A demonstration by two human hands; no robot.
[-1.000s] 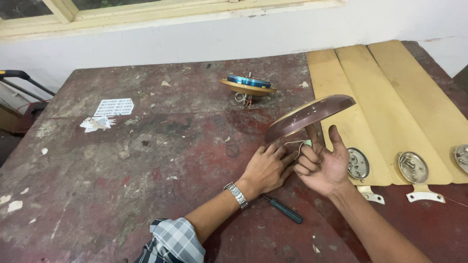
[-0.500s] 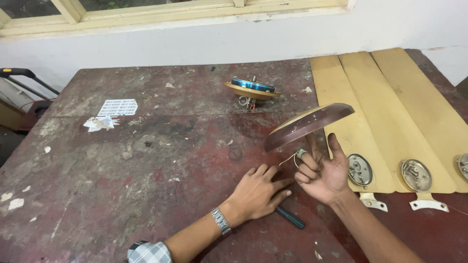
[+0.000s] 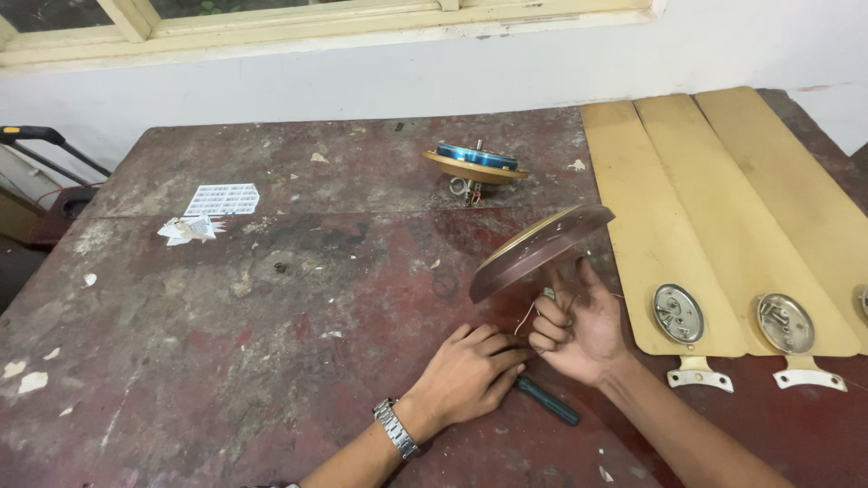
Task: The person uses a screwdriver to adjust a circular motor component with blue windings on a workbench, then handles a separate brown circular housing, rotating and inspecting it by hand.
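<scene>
Maroon fan cover (image 3: 541,250) sits tilted above the bench (image 3: 271,316), propped on the right hand (image 3: 579,330), whose curled grip pinches a thin wire (image 3: 524,316). Left hand (image 3: 470,375) lies flat, grip released, beside a screwdriver (image 3: 549,402).

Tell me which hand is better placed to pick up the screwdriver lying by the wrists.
Left, probably. The left hand lies flat on the table with its fingers right at the dark-handled screwdriver and holds nothing. The right hand is busy propping up the tilted brown fan cover and pinching thin wires.
</scene>
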